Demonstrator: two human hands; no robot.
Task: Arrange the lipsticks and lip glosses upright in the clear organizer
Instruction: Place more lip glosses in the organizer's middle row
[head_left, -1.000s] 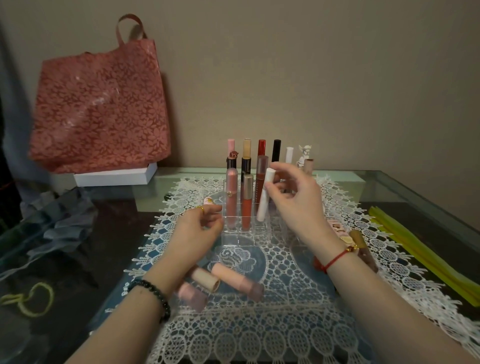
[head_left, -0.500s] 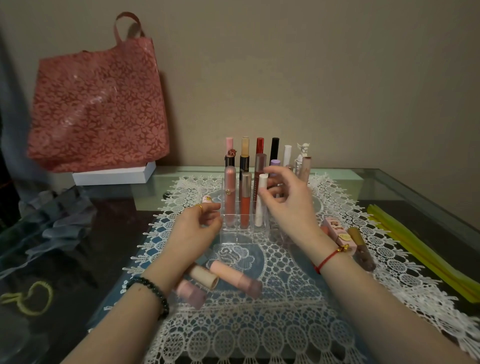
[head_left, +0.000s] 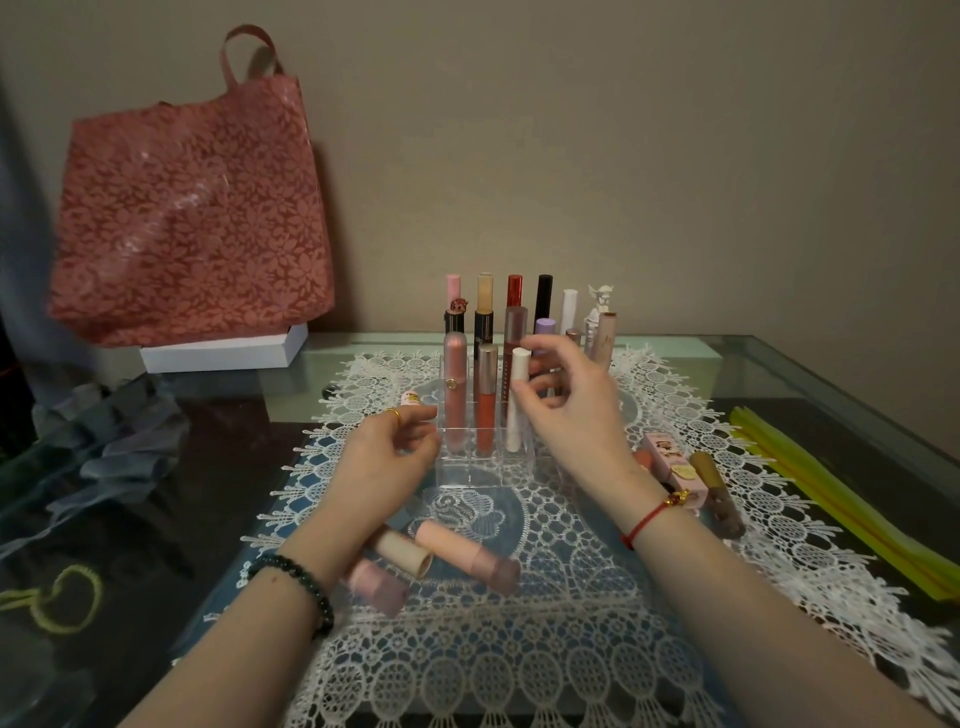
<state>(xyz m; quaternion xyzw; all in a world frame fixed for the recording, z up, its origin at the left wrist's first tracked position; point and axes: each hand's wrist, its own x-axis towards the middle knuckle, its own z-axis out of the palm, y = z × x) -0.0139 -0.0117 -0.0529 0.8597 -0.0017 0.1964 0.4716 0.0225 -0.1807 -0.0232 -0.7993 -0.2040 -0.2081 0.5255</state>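
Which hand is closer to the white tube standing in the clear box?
Right. The right hand has its fingers on the white tube. The left hand sits off to the left, by the clear organizer front corner.

Organizer (head_left: 488, 470) on lace mat (head_left: 519, 649), mid-tabletop, toward far edge. Tubes (head_left: 485, 332) upright in its rows, back rows higher. Three lipsticks (head_left: 467, 558) lying on mat before organizer, near left wrist. Box (head_left: 675, 467) and tube lying on mat right of organizer. Bag (head_left: 192, 208) on flat box at far left corner. Folded sheets (head_left: 831, 499) along right edge.
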